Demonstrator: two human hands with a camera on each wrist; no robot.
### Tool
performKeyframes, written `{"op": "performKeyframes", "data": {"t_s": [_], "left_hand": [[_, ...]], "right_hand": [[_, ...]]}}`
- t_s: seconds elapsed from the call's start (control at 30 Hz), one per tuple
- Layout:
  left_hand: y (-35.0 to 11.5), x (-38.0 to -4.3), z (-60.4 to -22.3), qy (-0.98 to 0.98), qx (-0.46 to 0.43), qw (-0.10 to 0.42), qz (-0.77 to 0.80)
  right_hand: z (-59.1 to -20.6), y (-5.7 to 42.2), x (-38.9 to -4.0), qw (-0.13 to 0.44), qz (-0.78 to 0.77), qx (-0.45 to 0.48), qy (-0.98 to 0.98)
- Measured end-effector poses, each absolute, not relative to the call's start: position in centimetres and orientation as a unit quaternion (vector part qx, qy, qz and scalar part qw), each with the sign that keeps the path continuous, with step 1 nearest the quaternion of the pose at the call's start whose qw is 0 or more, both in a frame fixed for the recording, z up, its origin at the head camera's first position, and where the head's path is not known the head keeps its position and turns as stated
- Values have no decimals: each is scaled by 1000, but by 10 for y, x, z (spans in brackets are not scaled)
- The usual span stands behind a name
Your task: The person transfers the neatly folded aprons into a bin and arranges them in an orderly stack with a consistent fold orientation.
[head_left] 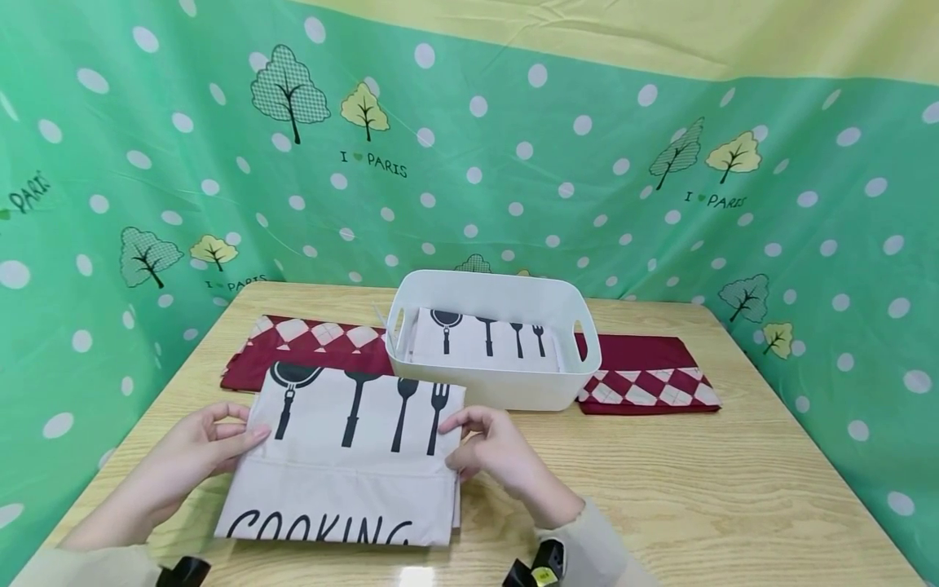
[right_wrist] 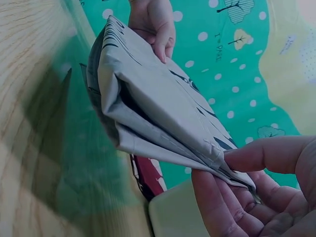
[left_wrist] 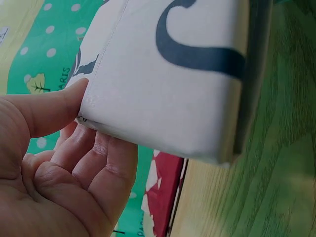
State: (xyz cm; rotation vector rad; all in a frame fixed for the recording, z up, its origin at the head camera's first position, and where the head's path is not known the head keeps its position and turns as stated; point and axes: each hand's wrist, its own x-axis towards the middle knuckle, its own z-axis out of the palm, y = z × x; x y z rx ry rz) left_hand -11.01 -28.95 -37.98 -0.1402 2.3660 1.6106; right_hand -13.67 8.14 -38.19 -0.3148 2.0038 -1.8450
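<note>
A folded white apron-like cloth (head_left: 345,481), printed with dark kitchen utensils and the word COOKING, is held up over the front left of the table. My left hand (head_left: 213,440) pinches its left edge, thumb on top and fingers beneath. On the opposite edge my right hand (head_left: 487,448) pinches the layers between thumb and fingers. The right wrist view shows the folded layers (right_wrist: 148,123) gaping at the near side. Behind stands a white plastic basket (head_left: 477,387), with another folded white cloth (head_left: 469,346) of the same utensil print inside it.
To the left of the basket lies a folded dark red cloth (head_left: 308,359) with a diamond band, partly covered by the white one. A similar red cloth (head_left: 645,355) lies at the basket's right. Everything is on a wooden table (head_left: 660,489) before a green dotted curtain (head_left: 499,163).
</note>
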Motion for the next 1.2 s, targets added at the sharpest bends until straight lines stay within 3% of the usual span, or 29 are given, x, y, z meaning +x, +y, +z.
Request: {"op": "performKeyframes", "data": {"t_s": [1.2], "left_hand": [[-250, -111, -355, 824, -21, 88, 559]], "right_hand": [[-354, 116, -144, 133, -678, -107, 715]]}}
